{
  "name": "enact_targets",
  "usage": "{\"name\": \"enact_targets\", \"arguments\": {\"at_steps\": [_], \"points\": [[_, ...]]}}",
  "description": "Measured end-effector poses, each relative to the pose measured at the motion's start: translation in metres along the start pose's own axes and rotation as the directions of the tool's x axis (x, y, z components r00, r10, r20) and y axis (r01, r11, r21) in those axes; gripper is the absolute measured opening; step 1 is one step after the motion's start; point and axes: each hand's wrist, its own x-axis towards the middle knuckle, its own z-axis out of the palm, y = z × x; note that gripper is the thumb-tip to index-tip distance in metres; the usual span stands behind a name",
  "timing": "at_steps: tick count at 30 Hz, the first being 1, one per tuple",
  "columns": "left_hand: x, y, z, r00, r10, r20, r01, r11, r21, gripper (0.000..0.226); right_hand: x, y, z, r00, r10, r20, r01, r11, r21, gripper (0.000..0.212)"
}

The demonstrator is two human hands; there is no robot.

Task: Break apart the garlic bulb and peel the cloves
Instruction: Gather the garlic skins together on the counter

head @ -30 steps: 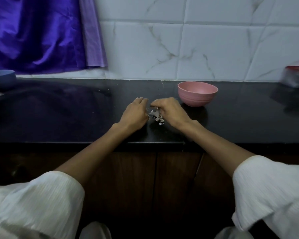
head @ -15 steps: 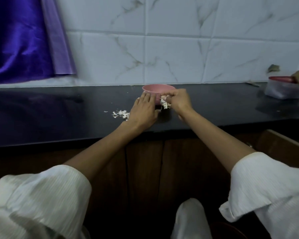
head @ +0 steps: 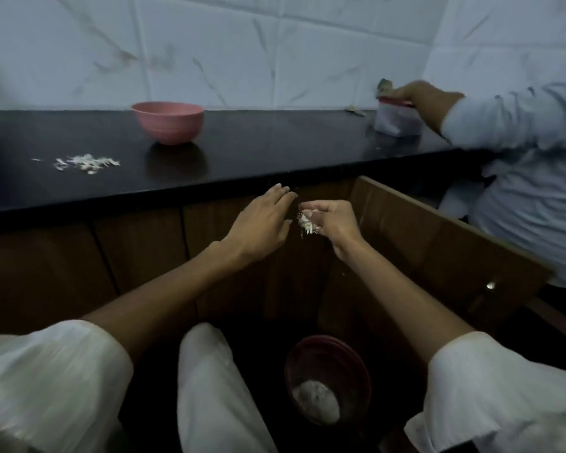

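My right hand [head: 330,223] grips a bunch of white garlic skins [head: 306,224] in front of the cabinet, below the counter edge. Beside it my left hand [head: 262,222] is held flat with straight fingers, just left of the skins and holding nothing. A small pile of garlic skins [head: 85,162] lies on the black counter [head: 275,148] at the left. A pink bowl [head: 168,121] stands on the counter behind it; its inside is hidden. No whole bulb or clove is visible.
A dark red bin [head: 329,380] with pale waste inside stands on the floor below my hands. An open wooden cabinet door [head: 438,230] juts out at the right. Another person [head: 530,165] at the right touches a red-lidded container [head: 396,119] on the counter.
Both hands left the counter and dropped in front of the cabinet, my right hand carrying a bunch of skins. The view swung right and down, revealing the bin and the other person.
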Motion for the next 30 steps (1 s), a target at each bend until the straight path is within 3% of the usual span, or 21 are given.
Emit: {"name": "enact_targets", "arguments": {"at_steps": [6,11,18,23,30], "points": [[-0.016,0.021,0.074,0.982,-0.015,0.189,0.029,0.997,-0.071,0.055,-0.021,0.078,-0.022,0.986,0.164,-0.033,-0.164,0.986,-0.008,0.022],[-0.036,0.029,0.144,0.922,-0.069,0.380,0.122,0.985,-0.119,0.056,-0.039,0.146,-0.028,0.951,0.306,-0.033,-0.307,0.952,-0.017,0.022],[-0.057,0.047,0.241,0.756,-0.098,0.647,0.234,0.964,-0.127,0.043,-0.050,0.256,-0.039,0.878,0.475,-0.059,-0.479,0.872,-0.103,0.018],[-0.078,0.047,0.321,0.609,-0.122,0.783,0.284,0.956,-0.072,0.044,-0.060,0.341,-0.038,0.901,0.432,-0.047,-0.423,0.850,-0.313,0.015],[-0.091,0.040,0.382,0.441,-0.182,0.879,0.314,0.949,0.038,0.052,-0.052,0.410,-0.034,0.793,0.594,-0.133,-0.607,0.757,-0.242,0.021]]}}
